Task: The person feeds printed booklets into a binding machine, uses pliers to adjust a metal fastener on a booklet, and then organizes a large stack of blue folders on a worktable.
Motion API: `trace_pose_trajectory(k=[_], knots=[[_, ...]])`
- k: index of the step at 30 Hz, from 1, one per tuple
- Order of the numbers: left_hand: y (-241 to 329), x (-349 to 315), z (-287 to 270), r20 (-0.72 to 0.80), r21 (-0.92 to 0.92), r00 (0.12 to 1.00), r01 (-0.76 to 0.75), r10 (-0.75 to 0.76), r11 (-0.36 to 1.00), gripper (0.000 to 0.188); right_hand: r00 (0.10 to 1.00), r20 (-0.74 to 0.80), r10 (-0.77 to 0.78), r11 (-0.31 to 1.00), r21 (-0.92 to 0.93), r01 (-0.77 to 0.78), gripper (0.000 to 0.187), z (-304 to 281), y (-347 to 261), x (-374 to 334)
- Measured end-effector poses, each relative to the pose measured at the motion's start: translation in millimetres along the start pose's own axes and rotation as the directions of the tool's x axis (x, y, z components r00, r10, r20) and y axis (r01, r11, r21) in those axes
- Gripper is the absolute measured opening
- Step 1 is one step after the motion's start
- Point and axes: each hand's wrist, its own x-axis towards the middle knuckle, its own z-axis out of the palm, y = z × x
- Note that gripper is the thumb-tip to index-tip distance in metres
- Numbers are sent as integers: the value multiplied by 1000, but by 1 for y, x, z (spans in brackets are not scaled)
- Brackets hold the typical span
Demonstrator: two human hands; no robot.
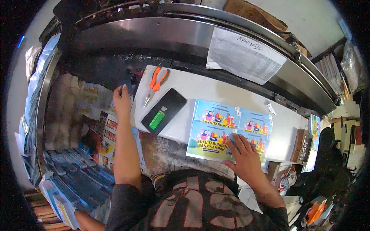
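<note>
My right hand (245,156) lies flat with fingers spread on a stack of blue printed cover sheets (216,129) on the white work table (200,92). My left hand (121,100) reaches forward over the table's left edge, fingers bent, touching the dark machine panel beside a pile of printed paper (102,127). It holds nothing that I can see. Between the hands lie a black phone (169,107) with a green lighter (157,119) on it and orange-handled pliers (156,82).
A curved steel machine housing (154,34) with a taped white paper sheet (243,56) runs across the back. Bundles of blue booklets (77,173) fill the lower left. More printed sheets (314,142) stand at the right. A cardboard box (254,13) sits on top.
</note>
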Motion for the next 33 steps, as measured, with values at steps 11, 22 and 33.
trace_pose_trajectory(k=[11,22,33], knots=[[45,-28,7,95,300,978,-204,184,932,32,995,83,-59,976,212,41,57,-29,19,13],[59,-36,5,85,456,990,-139,112,879,31,520,-854,0,970,-127,-208,46,-248,96,144],[62,-35,9,84,504,993,-110,78,857,33,895,-421,-145,939,-344,-9,42,-79,84,215]])
